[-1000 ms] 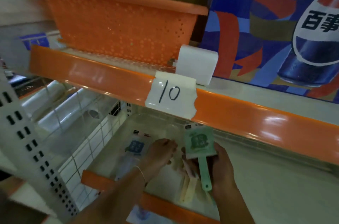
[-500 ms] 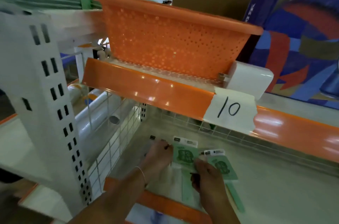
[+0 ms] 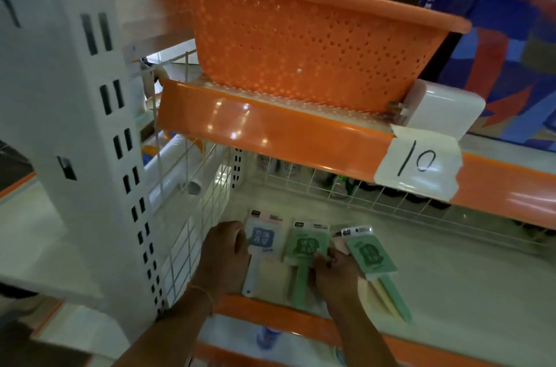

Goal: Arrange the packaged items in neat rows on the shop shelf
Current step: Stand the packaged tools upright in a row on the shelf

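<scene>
Both hands are working low on the shop shelf (image 3: 451, 270), close to its front left corner, where three flat carded packets are lying side by side with their printed cards toward the back and their handles pointing at the front edge. Left hand (image 3: 224, 252) is resting curled, fingers bent, against the left side of the blue-label packet (image 3: 262, 242), seemingly steadying or nudging it toward the wire divider (image 3: 192, 216) that bounds the shelf's left edge; whether it is actually gripping the packet cannot be told. Right hand (image 3: 334, 272) is closing its fingertips on the lower right part of the middle green packet (image 3: 305, 246), pinching it lightly, probably to square it next to the blue one. A third green packet (image 3: 371, 255) is lying just to the right, tilted a little so that its green and yellow handles are angling off toward the front right, and it is likely needing straightening to match the row. Lying flat and close together this way, the packets are showing their labels upward. Above, an orange basket (image 3: 316, 44) is sitting on the upper shelf, whose orange lip is carrying a taped label (image 3: 418, 165) reading 10.
</scene>
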Action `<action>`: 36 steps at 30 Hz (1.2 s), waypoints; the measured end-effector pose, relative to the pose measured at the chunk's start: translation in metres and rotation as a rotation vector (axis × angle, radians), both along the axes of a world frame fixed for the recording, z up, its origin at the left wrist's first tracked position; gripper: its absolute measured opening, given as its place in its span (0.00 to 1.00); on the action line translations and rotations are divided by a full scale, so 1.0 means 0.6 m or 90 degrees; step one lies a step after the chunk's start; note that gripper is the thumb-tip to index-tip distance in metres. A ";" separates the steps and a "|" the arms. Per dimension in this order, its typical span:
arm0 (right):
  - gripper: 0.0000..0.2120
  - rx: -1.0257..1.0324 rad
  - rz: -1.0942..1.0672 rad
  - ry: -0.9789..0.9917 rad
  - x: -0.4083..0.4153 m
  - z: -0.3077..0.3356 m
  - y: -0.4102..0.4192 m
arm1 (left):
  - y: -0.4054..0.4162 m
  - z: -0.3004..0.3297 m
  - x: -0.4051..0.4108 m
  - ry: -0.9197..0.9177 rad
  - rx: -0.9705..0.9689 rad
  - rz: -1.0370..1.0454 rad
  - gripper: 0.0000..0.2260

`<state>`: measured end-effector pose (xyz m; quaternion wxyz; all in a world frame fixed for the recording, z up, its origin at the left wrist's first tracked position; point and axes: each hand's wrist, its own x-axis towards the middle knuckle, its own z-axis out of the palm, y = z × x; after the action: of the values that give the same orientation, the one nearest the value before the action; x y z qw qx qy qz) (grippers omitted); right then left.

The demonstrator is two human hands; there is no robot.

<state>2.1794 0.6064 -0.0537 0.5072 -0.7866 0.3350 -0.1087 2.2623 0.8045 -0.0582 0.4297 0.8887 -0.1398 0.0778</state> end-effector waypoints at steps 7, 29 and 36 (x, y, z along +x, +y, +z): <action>0.13 -0.253 0.029 0.071 0.011 -0.001 0.016 | 0.006 -0.025 0.005 0.025 0.072 -0.044 0.06; 0.20 -0.402 0.096 0.080 -0.005 -0.039 0.029 | -0.002 -0.034 0.002 -0.015 0.129 -0.011 0.09; 0.20 -0.417 0.097 0.084 -0.007 -0.042 0.028 | -0.001 -0.037 0.001 0.011 0.139 -0.005 0.10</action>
<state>2.1750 0.6233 -0.0791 0.2119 -0.9357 0.2549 -0.1211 2.2629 0.8040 -0.0803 0.3322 0.9301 -0.1475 0.0527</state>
